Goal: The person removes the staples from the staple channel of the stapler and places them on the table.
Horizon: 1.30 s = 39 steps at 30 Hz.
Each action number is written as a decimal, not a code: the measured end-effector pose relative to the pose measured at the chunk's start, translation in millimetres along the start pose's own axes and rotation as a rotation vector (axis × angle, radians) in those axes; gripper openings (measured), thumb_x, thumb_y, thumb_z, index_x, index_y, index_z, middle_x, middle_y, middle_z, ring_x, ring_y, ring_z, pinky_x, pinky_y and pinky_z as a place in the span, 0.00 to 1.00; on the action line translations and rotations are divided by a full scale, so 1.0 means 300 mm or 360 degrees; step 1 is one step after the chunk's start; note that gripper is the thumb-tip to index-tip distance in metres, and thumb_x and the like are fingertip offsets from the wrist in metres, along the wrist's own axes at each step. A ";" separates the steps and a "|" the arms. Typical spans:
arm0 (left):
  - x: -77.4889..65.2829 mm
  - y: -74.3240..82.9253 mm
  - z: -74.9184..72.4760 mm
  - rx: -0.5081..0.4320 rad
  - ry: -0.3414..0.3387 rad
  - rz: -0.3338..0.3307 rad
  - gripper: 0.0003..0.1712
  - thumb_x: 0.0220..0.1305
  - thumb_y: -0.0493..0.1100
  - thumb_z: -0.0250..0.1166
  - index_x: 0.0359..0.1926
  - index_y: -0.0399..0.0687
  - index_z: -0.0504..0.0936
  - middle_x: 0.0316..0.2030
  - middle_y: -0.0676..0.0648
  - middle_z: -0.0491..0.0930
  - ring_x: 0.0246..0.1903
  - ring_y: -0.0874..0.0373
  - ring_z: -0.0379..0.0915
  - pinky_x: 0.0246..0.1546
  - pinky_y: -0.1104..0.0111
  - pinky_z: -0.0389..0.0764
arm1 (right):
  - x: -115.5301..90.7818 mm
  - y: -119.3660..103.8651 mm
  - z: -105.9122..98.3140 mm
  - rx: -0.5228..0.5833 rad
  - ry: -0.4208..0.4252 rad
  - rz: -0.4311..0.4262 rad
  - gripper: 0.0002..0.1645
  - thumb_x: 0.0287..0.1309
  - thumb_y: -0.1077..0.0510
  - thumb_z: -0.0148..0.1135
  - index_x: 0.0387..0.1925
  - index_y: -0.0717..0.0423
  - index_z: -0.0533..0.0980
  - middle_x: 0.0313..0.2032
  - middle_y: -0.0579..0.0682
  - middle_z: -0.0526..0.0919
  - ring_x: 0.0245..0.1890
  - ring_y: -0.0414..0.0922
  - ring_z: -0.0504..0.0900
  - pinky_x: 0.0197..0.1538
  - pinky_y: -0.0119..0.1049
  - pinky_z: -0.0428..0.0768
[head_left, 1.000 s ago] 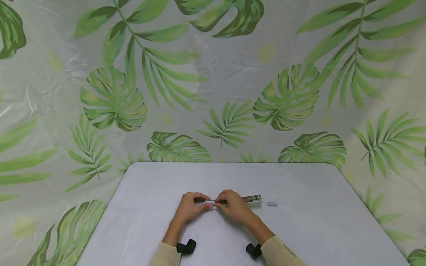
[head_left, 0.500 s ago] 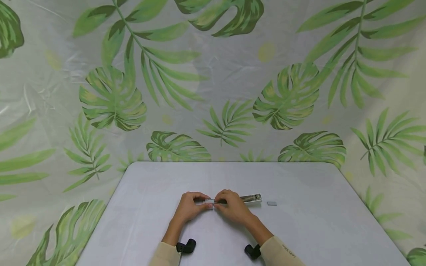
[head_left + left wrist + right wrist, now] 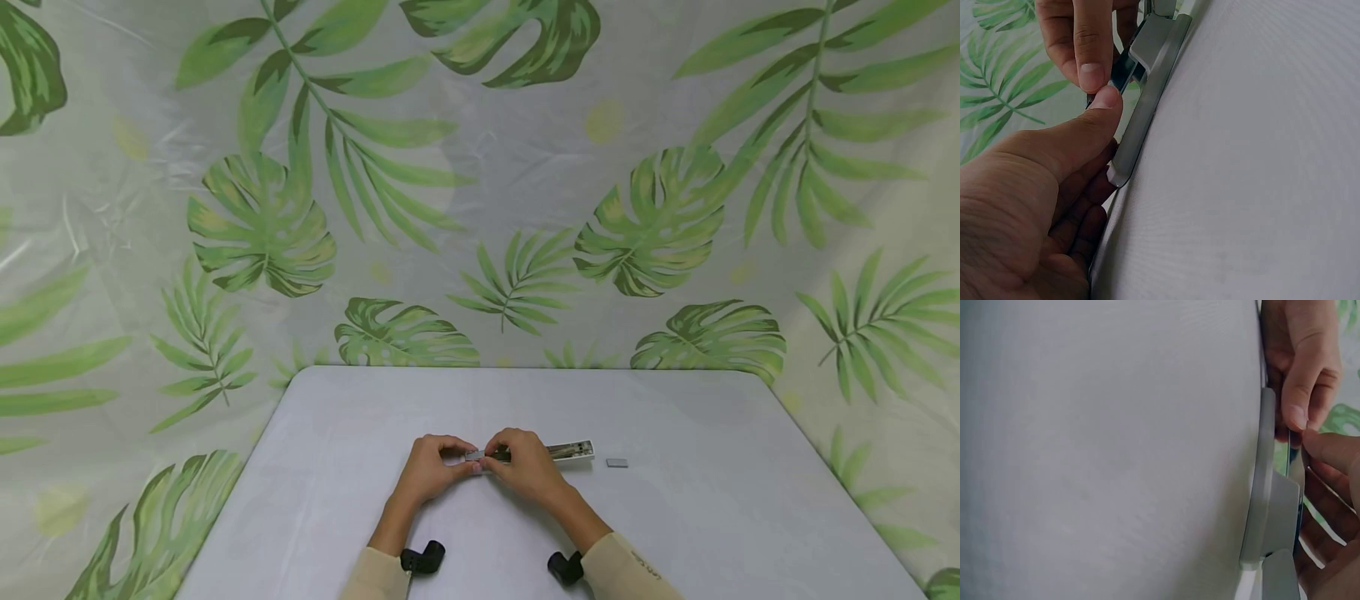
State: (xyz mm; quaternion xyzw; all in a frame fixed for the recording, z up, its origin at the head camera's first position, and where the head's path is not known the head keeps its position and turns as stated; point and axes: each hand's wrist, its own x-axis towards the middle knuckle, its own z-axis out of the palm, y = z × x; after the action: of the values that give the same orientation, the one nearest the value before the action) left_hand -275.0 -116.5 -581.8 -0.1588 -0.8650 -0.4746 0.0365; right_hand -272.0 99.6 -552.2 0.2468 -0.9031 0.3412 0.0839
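Note:
An opened stapler (image 3: 573,451) lies across the middle of the table, its long top arm folded back to the right. My left hand (image 3: 429,469) pinches the stapler's left end between thumb and fingers, around a small light grey piece. Close beside it, my right hand (image 3: 527,467) grips the dark magazine with thumb and forefinger. In the left wrist view both thumbs meet at the magazine tip above the grey base (image 3: 1141,125). The right wrist view shows the base (image 3: 1259,494) edge-on, the fingers hiding the tip. A grey strip of staples (image 3: 617,462) lies right of the stapler.
A white cloth covers the table (image 3: 675,517). Behind it hangs a leaf-patterned curtain (image 3: 510,192). Black wrist cameras sit on both forearms, low over the table's near part.
The small piece between the left fingers looks greyer than before. Both hands keep their places on the stapler with slight finger movement; the whole head view has shifted a little.

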 end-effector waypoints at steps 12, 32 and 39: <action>0.002 0.004 0.003 -0.0003 0.0007 -0.0011 0.15 0.53 0.60 0.80 0.39 0.63 0.92 0.40 0.61 0.89 0.47 0.59 0.84 0.53 0.60 0.81 | 0.015 -0.014 -0.017 -0.0021 -0.0037 -0.0039 0.07 0.58 0.56 0.76 0.37 0.51 0.86 0.33 0.44 0.89 0.35 0.40 0.86 0.40 0.34 0.83; 0.001 0.001 0.004 0.0013 0.0024 0.0007 0.17 0.53 0.63 0.79 0.40 0.64 0.92 0.41 0.61 0.89 0.48 0.60 0.84 0.53 0.59 0.81 | 0.024 -0.010 -0.028 -0.0117 -0.0143 -0.0153 0.07 0.63 0.57 0.72 0.42 0.53 0.88 0.39 0.47 0.89 0.39 0.44 0.85 0.44 0.39 0.83; 0.003 -0.002 0.002 0.0028 0.0014 0.0007 0.16 0.55 0.63 0.78 0.41 0.65 0.92 0.41 0.60 0.90 0.48 0.60 0.85 0.54 0.59 0.82 | 0.029 0.009 -0.036 -0.0137 -0.0155 -0.0207 0.08 0.62 0.53 0.73 0.41 0.51 0.88 0.39 0.45 0.89 0.38 0.39 0.84 0.43 0.36 0.83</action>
State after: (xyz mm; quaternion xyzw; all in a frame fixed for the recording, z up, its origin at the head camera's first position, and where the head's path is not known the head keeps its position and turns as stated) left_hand -275.9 -116.1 -582.4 -0.1582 -0.8686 -0.4676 0.0426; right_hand -281.0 105.0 -542.8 0.3173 -0.9021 0.2834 0.0724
